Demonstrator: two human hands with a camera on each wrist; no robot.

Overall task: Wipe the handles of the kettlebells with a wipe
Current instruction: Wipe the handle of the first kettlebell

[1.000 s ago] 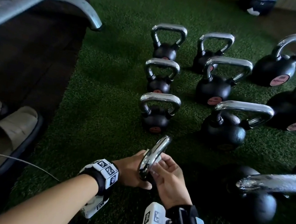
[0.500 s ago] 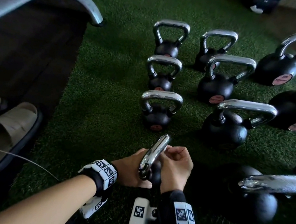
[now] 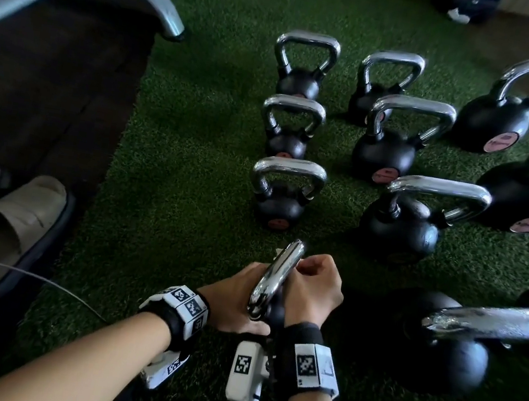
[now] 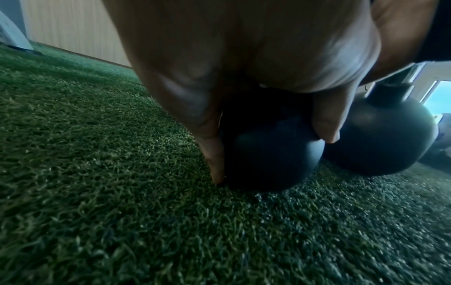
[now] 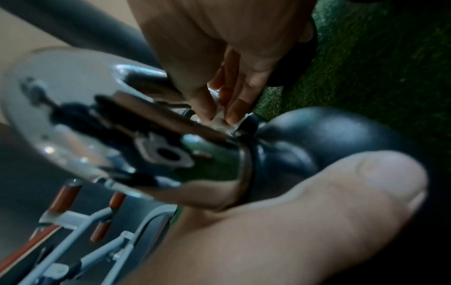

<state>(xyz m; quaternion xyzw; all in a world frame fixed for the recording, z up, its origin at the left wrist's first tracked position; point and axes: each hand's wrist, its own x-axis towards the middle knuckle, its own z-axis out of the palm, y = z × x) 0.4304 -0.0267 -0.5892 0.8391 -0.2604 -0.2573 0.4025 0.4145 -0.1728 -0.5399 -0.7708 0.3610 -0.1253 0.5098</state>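
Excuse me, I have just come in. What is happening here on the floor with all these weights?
A person is cleaning kettlebells that stand on green turf. The left hand steadies the small kettlebell nearest to them, fingers on its black ball. The right hand pinches a small white wipe against the base of its chrome handle, where the handle meets the ball. About nine other kettlebells wait nearby, none being touched. A pair of beige slippers lies on the dark floor to the left.

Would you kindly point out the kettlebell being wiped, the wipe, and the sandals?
kettlebell [image 3: 272, 281]: head view, on the chrome handle between the hands.
wipe [image 5: 220, 118]: right wrist view, on the white bit pinched at the handle's base.
sandals [image 3: 15, 223]: head view, on the nearer sandal's beige strap.
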